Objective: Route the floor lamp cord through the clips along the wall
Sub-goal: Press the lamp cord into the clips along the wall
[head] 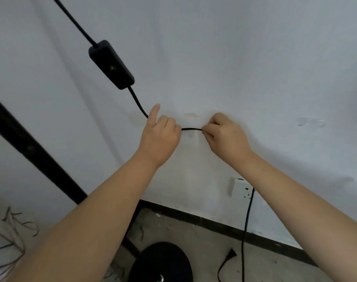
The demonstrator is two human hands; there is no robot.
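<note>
A black lamp cord [191, 129] runs down from the upper left, through a black inline switch [111, 64], to my hands against the pale wall. My left hand [160, 134] is closed on the cord with the index finger pointing up. My right hand [224, 132] pinches the cord a short way to the right. The short stretch between them lies level over a clear clip [190, 114] that is faint on the wall. Another clear clip [311, 121] sits further right. Past my right hand the cord is hidden, then hangs down [247, 218] to the floor.
The lamp's black pole [34, 151] slants across the left, ending at its round base [161, 263] on the floor. A white wall socket [240, 188] sits below my right arm. The loose plug [230, 254] lies on the concrete floor. Tangled wires [8, 237] lie at the left.
</note>
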